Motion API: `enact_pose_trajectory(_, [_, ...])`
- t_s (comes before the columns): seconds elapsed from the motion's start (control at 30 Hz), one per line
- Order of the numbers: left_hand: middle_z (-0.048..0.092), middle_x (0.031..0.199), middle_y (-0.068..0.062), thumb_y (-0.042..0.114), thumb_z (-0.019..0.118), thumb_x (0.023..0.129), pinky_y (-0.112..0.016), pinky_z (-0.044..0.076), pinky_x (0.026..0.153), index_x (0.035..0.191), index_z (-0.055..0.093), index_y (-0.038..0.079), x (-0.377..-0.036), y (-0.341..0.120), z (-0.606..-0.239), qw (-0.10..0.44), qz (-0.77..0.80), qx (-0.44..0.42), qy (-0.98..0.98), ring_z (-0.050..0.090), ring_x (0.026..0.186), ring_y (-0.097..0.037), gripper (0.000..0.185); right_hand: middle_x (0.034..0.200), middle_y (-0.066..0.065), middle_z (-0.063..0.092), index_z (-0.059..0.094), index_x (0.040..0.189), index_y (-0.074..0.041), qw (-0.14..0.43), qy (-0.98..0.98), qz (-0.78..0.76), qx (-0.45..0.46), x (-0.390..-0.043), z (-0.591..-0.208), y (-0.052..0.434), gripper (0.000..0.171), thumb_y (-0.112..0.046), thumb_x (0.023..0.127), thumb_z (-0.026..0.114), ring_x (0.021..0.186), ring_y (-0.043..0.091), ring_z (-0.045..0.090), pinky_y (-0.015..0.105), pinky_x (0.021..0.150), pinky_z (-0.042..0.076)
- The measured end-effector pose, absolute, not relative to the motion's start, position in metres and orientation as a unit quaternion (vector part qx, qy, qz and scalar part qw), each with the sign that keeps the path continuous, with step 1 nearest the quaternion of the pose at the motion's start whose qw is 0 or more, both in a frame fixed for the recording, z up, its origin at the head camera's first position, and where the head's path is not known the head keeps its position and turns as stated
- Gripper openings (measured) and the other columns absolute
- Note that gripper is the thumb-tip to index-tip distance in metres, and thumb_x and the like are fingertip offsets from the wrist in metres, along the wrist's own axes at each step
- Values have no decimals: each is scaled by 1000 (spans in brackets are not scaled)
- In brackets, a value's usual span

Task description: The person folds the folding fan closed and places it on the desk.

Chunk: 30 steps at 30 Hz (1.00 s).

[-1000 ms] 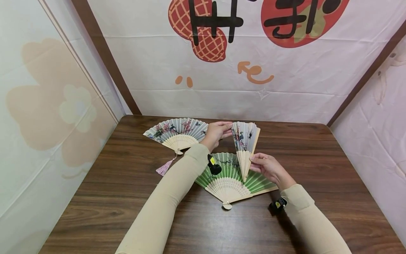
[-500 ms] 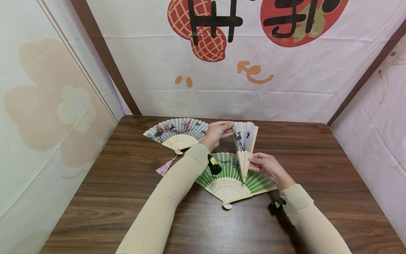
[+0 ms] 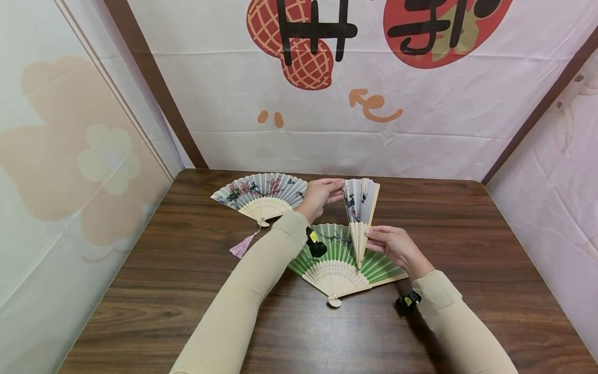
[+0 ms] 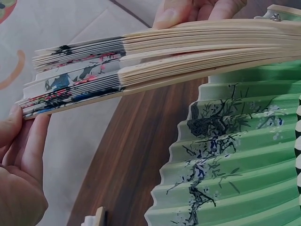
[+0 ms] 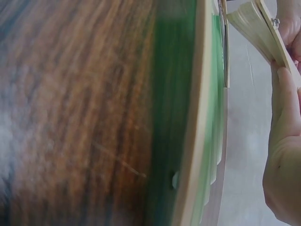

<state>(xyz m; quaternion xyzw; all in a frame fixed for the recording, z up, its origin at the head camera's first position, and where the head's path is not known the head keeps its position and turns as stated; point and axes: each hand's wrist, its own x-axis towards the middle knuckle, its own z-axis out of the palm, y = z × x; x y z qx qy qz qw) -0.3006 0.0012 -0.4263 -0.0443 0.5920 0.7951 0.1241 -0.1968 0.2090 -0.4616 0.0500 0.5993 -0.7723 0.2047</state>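
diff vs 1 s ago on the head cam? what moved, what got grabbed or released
The white fan held between the hands has folded narrower: its right edge drew in toward the left. The left hand keeps pinching its paper top, and the right hand keeps gripping its ribs near the pivot. Nothing was taken hold of or let go. The green fan and the tasselled fan lie open on the table as before.

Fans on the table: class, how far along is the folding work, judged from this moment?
Done: nothing is fully folded. In hand: the grey fan is nearly closed, left hand at its paper edge, right hand gripping the ribs. Left: the green fan and the tasselled grey fan lie open on the table.
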Motion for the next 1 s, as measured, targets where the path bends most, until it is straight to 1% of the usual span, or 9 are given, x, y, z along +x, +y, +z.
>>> enact_pose_trajectory(0.2, [65,128,-23,8,66,95,-29,63,85,126,63,-6,-300,1,-426,127,792,-36,595,72,87,-17,34,82,-3,73,71,83,-14,206,597,-773,56,-196,-461,209,33,5,100,50,77,9,72,20,76,63])
enact_pose_trajectory(0.3, [65,128,-23,8,66,95,-29,63,85,127,62,-7,-300,1,-426,129,792,-32,596,72,88,-17,36,82,-4,73,72,82,-15,206,596,-774,62,-197,-462,208,34,5,100,51,77,9,72,20,76,63])
enact_pose_trajectory(0.47, [66,126,-24,7,67,94,-30,63,86,123,66,-6,-300,2,-426,130,795,-40,591,72,83,-16,31,83,-4,72,72,83,-15,208,596,-773,64,-197,-461,207,34,6,100,50,79,8,71,21,78,63])
enact_pose_trajectory(0.7, [66,125,-25,8,67,94,-36,61,93,122,66,-6,-299,3,-426,130,797,-37,589,74,85,-18,31,84,-3,73,72,84,-14,212,591,-776,63,-197,-460,206,31,6,99,52,80,9,72,22,78,63])
enact_pose_trajectory(0.87, [66,125,-26,7,68,94,-32,63,88,122,66,-7,-300,4,-426,131,798,-38,587,72,82,-16,32,84,-3,73,72,83,-13,216,586,-778,64,-197,-462,206,31,6,98,53,79,9,72,22,78,63])
enact_pose_trajectory(1.0, [66,125,-25,6,69,93,-29,63,84,122,66,-7,-300,4,-426,134,800,-34,584,73,83,-17,33,84,-3,73,72,83,-14,218,587,-777,69,-196,-462,206,32,6,98,53,79,9,72,22,78,63])
